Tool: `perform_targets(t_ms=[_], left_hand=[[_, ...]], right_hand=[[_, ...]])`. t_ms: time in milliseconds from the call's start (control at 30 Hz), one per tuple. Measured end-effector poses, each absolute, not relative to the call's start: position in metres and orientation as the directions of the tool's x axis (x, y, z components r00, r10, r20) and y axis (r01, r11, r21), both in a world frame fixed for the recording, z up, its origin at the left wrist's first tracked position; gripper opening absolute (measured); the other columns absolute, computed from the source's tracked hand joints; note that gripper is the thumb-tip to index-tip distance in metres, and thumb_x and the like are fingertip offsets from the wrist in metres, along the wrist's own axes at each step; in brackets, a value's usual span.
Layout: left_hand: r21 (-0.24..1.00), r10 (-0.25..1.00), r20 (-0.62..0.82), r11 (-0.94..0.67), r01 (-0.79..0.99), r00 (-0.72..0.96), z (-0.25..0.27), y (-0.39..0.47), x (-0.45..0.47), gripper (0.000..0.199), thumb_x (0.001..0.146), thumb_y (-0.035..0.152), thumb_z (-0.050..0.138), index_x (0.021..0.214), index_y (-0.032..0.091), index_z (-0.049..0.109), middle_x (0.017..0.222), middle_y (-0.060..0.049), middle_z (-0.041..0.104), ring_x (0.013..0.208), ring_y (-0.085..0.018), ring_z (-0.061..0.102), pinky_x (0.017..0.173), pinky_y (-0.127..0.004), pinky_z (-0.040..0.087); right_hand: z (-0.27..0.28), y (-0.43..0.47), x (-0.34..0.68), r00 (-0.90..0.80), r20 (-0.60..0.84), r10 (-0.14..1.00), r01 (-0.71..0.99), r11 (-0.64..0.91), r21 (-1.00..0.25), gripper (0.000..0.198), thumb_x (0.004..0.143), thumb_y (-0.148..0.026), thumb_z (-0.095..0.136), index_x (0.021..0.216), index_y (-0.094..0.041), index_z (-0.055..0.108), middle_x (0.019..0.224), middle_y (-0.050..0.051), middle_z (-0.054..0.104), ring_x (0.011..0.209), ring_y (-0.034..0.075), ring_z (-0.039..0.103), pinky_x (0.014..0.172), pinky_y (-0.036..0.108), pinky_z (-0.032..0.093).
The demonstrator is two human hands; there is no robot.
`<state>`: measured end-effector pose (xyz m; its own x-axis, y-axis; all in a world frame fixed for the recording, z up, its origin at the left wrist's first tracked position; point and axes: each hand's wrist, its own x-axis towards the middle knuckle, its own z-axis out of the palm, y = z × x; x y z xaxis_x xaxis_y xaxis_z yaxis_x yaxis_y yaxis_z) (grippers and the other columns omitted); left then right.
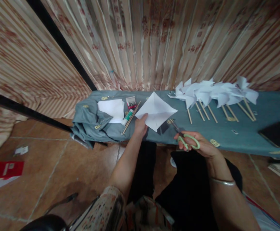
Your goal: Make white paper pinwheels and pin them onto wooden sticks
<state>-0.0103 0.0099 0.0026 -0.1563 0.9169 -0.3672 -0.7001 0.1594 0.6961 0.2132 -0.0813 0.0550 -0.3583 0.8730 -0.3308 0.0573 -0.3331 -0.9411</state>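
Note:
My left hand point(142, 125) pinches the near left edge of a white square sheet of paper point(158, 109), turned like a diamond, with fold creases running across it. The sheet is held over the cloth-covered table. In my right hand point(200, 143) is a pair of scissors point(192, 141) with light green handles, my fingers wrapped through the loops. Its blades point away from me, towards the paper's near right side, apart from it. To the left of the paper lie thin wooden sticks point(131, 118), a glue stick point(127, 117) and a small open box point(131, 102) of small metallic pieces.
Several white paper pinwheels point(214, 91) on wooden sticks lie in a row at the back right. A stack of white paper point(113, 109) rests at the left, partly under bunched grey-green cloth point(89, 120). A dark flat object point(278, 133) lies far right. Curtains point(149, 45) hang behind.

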Motion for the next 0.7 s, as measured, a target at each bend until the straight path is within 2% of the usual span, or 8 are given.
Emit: perform_targets(t_ms=[100,167,233,333,500,633,700], left_hand=[[0.768,0.942,-0.321,0.202,-0.608,-0.093,0.0,0.01,-0.013,0.025,0.065,0.02,0.083,0.085,0.013,0.07,0.092,-0.008,0.078,0.101,-0.026,0.072,0.097,-0.038,0.053],[0.799,0.948,-0.314,0.239,-0.551,-0.044,-0.001,0.01,-0.015,0.03,0.059,0.024,0.087,0.081,0.013,0.071,0.087,-0.008,0.077,0.093,-0.025,0.072,0.092,-0.037,0.054],[0.814,0.948,-0.318,0.272,-0.512,-0.002,-0.002,0.011,-0.015,0.033,0.054,0.025,0.089,0.078,0.012,0.072,0.08,-0.008,0.076,0.084,-0.024,0.072,0.085,-0.035,0.055],[0.84,0.944,-0.324,0.314,-0.441,0.056,-0.003,0.012,-0.016,0.035,0.047,0.025,0.092,0.074,0.011,0.073,0.072,-0.007,0.075,0.072,-0.021,0.07,0.076,-0.033,0.054],[0.87,0.936,-0.327,0.351,-0.347,0.128,-0.007,0.013,-0.017,0.039,0.042,0.025,0.093,0.073,0.008,0.076,0.07,-0.007,0.074,0.062,-0.017,0.065,0.07,-0.03,0.052],[0.878,0.931,-0.33,0.363,-0.312,0.154,-0.008,0.015,-0.017,0.04,0.043,0.03,0.093,0.073,0.01,0.075,0.069,-0.006,0.074,0.062,-0.018,0.065,0.073,-0.033,0.053],[0.873,0.93,-0.325,0.366,-0.323,0.175,-0.005,0.015,-0.018,0.04,0.049,0.038,0.092,0.074,0.011,0.075,0.072,-0.008,0.075,0.069,-0.021,0.068,0.078,-0.036,0.054]], right_hand=[[0.051,-0.075,0.22,-0.031,-0.161,0.986,-0.038,-0.162,-0.986,0.057,0.057,-0.065,0.085,0.091,-0.021,0.07,0.067,0.002,0.069,0.052,0.012,0.056,0.045,0.024,0.039],[0.047,-0.069,0.22,0.223,-0.03,0.974,0.014,-0.034,-0.999,0.054,0.055,-0.059,0.088,0.091,-0.024,0.068,0.071,0.0,0.07,0.056,0.014,0.06,0.049,0.025,0.043],[0.042,-0.064,0.218,0.323,0.06,0.945,0.085,0.035,-0.996,0.054,0.054,-0.054,0.09,0.093,-0.025,0.067,0.075,0.0,0.072,0.064,0.016,0.065,0.057,0.027,0.048],[0.035,-0.06,0.214,0.264,0.05,0.963,0.121,0.019,-0.993,0.06,0.049,-0.051,0.092,0.096,-0.024,0.066,0.081,0.001,0.075,0.073,0.018,0.068,0.066,0.03,0.052],[0.026,-0.052,0.208,0.184,-0.013,0.983,0.225,-0.055,-0.973,0.06,0.048,-0.051,0.09,0.095,-0.021,0.067,0.07,-0.001,0.071,0.063,0.016,0.063,0.059,0.028,0.049],[0.023,-0.046,0.207,0.163,-0.038,0.986,0.238,-0.076,-0.968,0.057,0.047,-0.052,0.088,0.09,-0.02,0.067,0.06,-0.004,0.066,0.053,0.013,0.056,0.053,0.026,0.043],[0.023,-0.043,0.206,0.162,-0.052,0.985,0.214,-0.087,-0.973,0.056,0.046,-0.051,0.087,0.088,-0.02,0.066,0.059,-0.004,0.066,0.052,0.012,0.055,0.052,0.025,0.042]])
